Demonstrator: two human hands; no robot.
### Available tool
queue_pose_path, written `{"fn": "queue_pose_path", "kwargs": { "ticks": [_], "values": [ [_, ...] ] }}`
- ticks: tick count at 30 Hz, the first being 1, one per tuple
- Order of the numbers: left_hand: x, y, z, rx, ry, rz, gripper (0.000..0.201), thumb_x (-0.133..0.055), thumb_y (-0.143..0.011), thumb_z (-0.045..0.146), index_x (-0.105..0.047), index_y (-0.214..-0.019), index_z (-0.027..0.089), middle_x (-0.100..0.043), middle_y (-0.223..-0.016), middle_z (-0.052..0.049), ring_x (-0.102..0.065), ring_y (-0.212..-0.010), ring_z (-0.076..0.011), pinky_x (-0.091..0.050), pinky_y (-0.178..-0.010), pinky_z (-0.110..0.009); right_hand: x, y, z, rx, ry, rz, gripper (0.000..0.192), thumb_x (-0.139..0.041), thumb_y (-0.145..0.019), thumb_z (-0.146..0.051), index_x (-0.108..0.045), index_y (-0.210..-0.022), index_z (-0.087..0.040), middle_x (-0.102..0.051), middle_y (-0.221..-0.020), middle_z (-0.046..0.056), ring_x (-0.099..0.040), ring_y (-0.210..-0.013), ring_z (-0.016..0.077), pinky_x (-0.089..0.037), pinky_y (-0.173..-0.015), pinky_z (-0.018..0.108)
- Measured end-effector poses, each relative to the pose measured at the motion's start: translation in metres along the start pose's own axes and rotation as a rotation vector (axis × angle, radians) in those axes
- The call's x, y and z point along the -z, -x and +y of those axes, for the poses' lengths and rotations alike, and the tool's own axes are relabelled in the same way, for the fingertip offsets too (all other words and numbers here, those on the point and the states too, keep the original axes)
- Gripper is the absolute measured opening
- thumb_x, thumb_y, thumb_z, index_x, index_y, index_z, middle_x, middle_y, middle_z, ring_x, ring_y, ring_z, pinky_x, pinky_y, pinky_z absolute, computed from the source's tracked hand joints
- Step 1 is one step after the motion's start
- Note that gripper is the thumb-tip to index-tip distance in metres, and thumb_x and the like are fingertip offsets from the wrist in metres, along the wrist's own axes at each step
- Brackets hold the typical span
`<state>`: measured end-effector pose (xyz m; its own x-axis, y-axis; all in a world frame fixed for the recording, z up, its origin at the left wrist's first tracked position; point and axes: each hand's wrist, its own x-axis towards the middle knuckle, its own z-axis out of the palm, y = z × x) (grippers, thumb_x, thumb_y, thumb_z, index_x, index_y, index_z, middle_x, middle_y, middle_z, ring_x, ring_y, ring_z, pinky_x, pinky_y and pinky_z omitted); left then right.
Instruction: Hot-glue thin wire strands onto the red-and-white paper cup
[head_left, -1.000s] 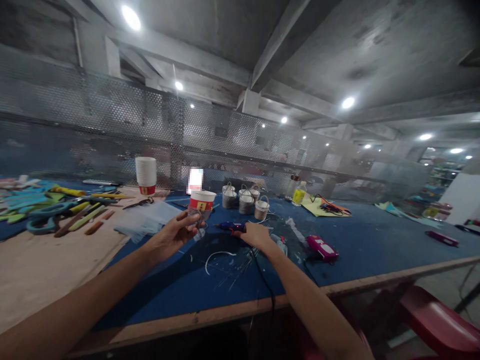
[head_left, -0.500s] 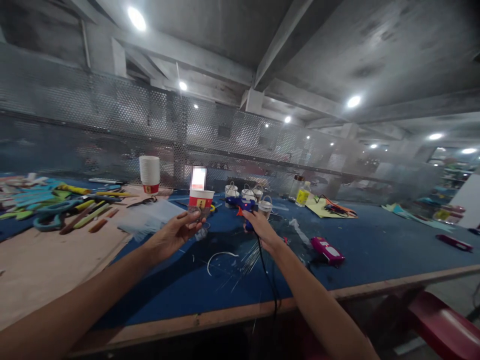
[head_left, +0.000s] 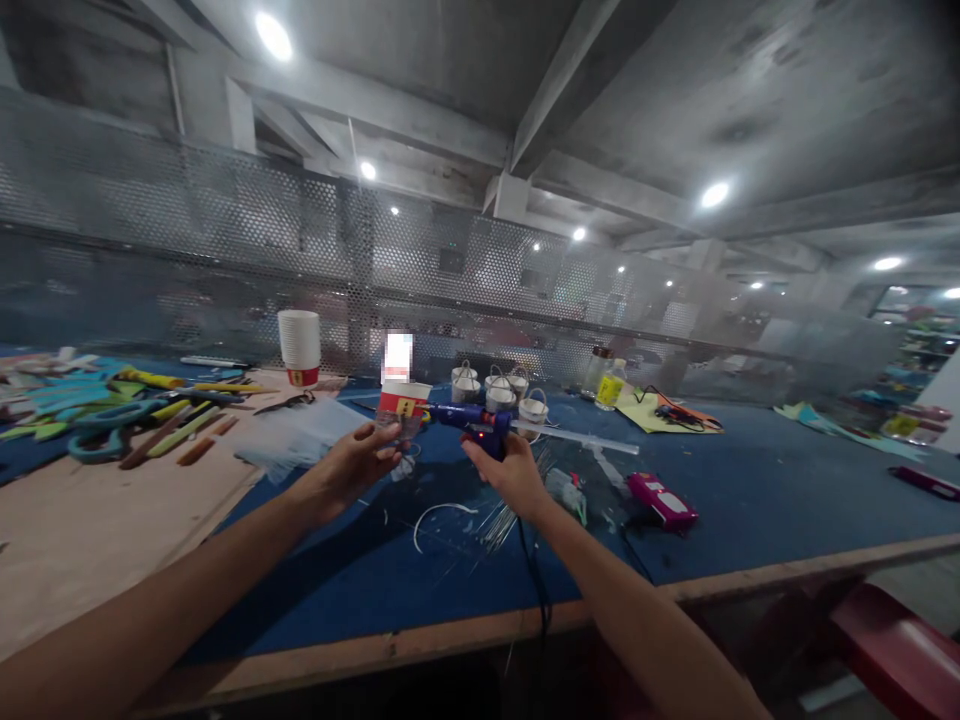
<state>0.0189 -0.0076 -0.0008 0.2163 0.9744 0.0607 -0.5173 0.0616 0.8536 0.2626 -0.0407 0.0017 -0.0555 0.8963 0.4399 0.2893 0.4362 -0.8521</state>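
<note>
The left hand (head_left: 352,468) holds a red-and-white paper cup (head_left: 403,403) upright above the blue worktop (head_left: 750,480), its grip pinching the cup's lower part between thumb and fingers. At three o'clock of the cup, just beside it, the right hand (head_left: 508,470) has its grip wrapped tight around a blue glue gun (head_left: 472,425), nozzle pointing at nine o'clock toward the cup, a clear glue stick (head_left: 581,439) jutting out behind toward three o'clock. A black cord (head_left: 534,580) hangs from the gun toward six o'clock. Small white baskets (head_left: 499,390) stand at twelve o'clock of the gun; a stack of cups (head_left: 298,345) stands at ten o'clock; a pink tool (head_left: 661,499) lies at four o'clock.
</note>
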Motion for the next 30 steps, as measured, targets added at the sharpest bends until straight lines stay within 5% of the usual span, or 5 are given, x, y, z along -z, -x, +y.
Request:
{"fn": "queue_pose_path", "kwargs": {
  "ticks": [4,9,22,30],
  "values": [
    [0.003,0.0,-0.001,-0.016,-0.044,-0.021,0.021,-0.089,-0.076,0.017,-0.076,-0.092,0.017,-0.079,-0.091,-0.006,-0.075,-0.077,-0.0135,-0.061,-0.071,-0.019,-0.008,0.001,0.013,0.125,0.111,-0.006,0.033,-0.073,-0.087,-0.053,-0.076,-0.094,-0.021,-0.069,-0.07,0.003,-0.066,-0.074,0.0236,-0.054,-0.065,0.032],
    [0.003,0.001,-0.002,-0.016,-0.056,-0.022,0.027,-0.09,-0.075,0.017,-0.075,-0.098,0.017,-0.077,-0.09,-0.004,-0.075,-0.078,-0.0136,-0.061,-0.071,-0.019,-0.012,-0.001,0.023,0.193,0.148,-0.003,0.03,-0.075,-0.088,-0.051,-0.075,-0.104,-0.025,-0.076,-0.089,0.006,-0.07,-0.097,0.0297,-0.058,-0.081,0.039],
    [0.004,-0.003,-0.006,-0.029,-0.067,-0.005,0.033,-0.092,-0.072,0.016,-0.075,-0.101,0.018,-0.08,-0.093,-0.006,-0.076,-0.075,-0.0135,-0.062,-0.07,-0.019,-0.004,0.003,0.017,0.333,0.425,0.008,0.029,-0.065,-0.096,-0.053,-0.069,-0.097,-0.024,-0.071,-0.082,0.004,-0.066,-0.073,0.0233,-0.049,-0.072,0.033],
    [0.014,-0.01,-0.011,-0.022,-0.057,0.0,0.037,-0.093,-0.072,0.017,-0.074,-0.103,0.02,-0.081,-0.097,-0.007,-0.077,-0.078,-0.0157,-0.063,-0.073,-0.022,-0.003,0.005,0.011,0.353,0.489,0.018,0.032,-0.062,-0.098,-0.056,-0.067,-0.097,-0.024,-0.071,-0.083,0.005,-0.068,-0.075,0.0247,-0.046,-0.07,0.031]
  ]
}}
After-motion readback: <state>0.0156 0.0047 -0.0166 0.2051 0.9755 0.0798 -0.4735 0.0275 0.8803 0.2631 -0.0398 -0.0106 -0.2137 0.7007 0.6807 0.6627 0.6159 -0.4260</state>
